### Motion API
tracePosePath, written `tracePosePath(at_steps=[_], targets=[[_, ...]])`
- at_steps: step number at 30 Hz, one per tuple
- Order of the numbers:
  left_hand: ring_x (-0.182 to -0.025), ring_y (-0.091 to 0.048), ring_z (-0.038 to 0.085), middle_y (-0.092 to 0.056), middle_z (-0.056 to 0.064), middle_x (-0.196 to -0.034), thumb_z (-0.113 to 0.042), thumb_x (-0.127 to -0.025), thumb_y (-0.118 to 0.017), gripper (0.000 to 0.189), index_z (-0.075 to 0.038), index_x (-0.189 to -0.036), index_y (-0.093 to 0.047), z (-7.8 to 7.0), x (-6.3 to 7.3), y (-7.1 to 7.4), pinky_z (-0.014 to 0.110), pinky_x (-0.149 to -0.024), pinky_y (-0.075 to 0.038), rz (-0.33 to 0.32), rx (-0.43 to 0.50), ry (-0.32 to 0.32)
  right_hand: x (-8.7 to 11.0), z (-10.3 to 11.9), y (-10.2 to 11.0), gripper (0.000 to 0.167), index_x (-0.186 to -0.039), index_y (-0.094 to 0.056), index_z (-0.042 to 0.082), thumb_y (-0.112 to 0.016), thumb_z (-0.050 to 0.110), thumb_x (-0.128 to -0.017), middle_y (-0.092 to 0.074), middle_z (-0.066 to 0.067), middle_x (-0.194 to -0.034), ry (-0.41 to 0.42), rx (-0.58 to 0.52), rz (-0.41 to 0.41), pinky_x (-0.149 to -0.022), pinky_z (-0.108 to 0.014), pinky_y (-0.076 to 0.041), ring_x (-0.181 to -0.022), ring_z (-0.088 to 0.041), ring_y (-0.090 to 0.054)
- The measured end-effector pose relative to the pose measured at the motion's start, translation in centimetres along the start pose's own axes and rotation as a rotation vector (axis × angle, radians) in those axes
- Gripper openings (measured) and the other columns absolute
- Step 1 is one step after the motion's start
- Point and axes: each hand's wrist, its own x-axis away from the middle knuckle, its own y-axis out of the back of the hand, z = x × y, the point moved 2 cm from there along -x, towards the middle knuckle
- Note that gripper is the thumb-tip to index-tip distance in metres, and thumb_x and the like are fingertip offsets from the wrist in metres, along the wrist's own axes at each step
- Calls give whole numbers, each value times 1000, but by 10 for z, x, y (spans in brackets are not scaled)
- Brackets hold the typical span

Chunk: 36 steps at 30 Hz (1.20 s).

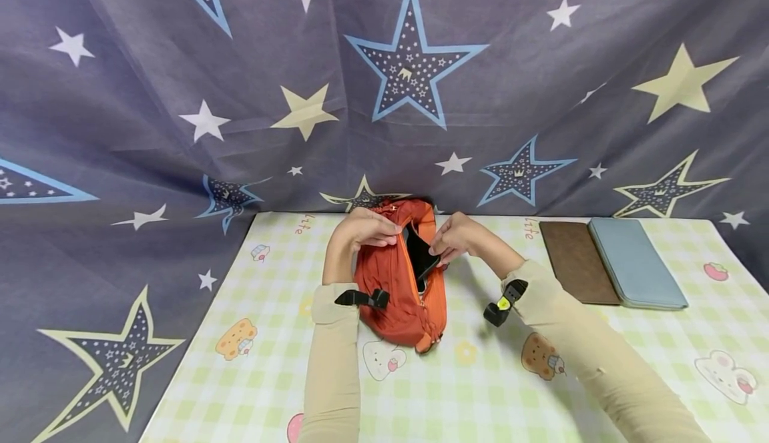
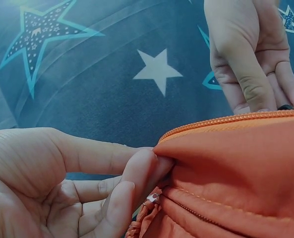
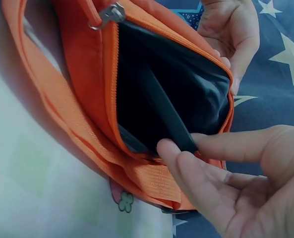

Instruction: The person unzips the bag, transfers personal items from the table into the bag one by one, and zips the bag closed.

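Observation:
An orange-red zip bag (image 1: 387, 283) lies on the table with its main zipper undone and a dark lining inside. My left hand (image 1: 363, 229) pinches the fabric at the far end of the opening, beside the zipper edge (image 2: 226, 119). From the right, my right hand (image 1: 461, 237) pinches one end of a thin, flat black phone-like slab (image 3: 164, 106) between thumb and fingers. Most of this slab sits inside the bag's mouth, standing on edge in the right wrist view. Its lower part is hidden in the dark interior.
To the right lie a brown flat folder or notebook (image 1: 577, 263) and a light blue one (image 1: 637, 263), side by side. A checked cloth with cartoon prints covers the table (image 1: 270, 376). Behind hangs a dark star-patterned curtain (image 1: 510, 96), close to the bag's far end.

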Motion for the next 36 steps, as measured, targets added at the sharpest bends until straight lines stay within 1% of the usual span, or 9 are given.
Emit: tracePosePath(at_steps=[4,8,13,18,21,28,36], targets=[[-62,-71,6,-73,-1,-70,-6,-91,-75,28,7,-116,-73,0,0,0,15,-55,-56,2,1,-1,-3,6,3,17,-104,-72,-11,-72,-4,-89,-77,-12,-80,-44,81,35,-72,-32,-64,-64,-17,-73],[-61,-71,6,-73,-2,-69,-5,-91,-75,29,7,-117,-73,0,0,0,15,-55,-56,-1,4,-1,-7,13,6,15,-102,-73,-10,-73,-4,-89,-78,-12,-83,-79,146,86,-72,-31,-64,-64,-16,-73],[-61,-71,5,-73,-2,-67,-6,-90,-75,30,8,-117,-72,-1,0,-1,14,-54,-56,-5,9,5,-13,22,8,17,-103,-74,-9,-76,-1,-88,-77,-10,-80,-111,224,145,-71,-28,-63,-65,-16,-73],[-61,-70,5,-73,-2,-67,-6,-91,-75,30,8,-117,-72,-1,1,-1,14,-54,-56,-4,10,5,-17,26,4,20,-104,-73,-9,-77,1,-87,-77,-12,-81,-138,274,175,-70,-26,-63,-66,-15,-73],[-61,-70,5,-73,-2,-67,-6,-91,-75,30,8,-118,-72,-1,1,-1,14,-54,-56,0,10,4,-19,24,0,20,-104,-73,-8,-77,0,-87,-77,-13,-80,-148,271,186,-68,-25,-62,-66,-16,-74],[-60,-70,5,-73,-2,-67,-6,-92,-74,29,7,-117,-72,-1,0,-1,14,-53,-55,1,14,6,-19,19,-6,18,-102,-73,-9,-78,-1,-86,-77,-14,-78,-160,240,186,-72,-28,-64,-67,-18,-75],[-60,-70,5,-73,-2,-68,-6,-92,-74,29,8,-117,-72,-3,2,-1,14,-53,-55,-4,17,2,-19,16,-12,14,-98,-73,-8,-77,0,-87,-76,-13,-74,-164,224,212,-69,-26,-63,-66,-17,-74]])
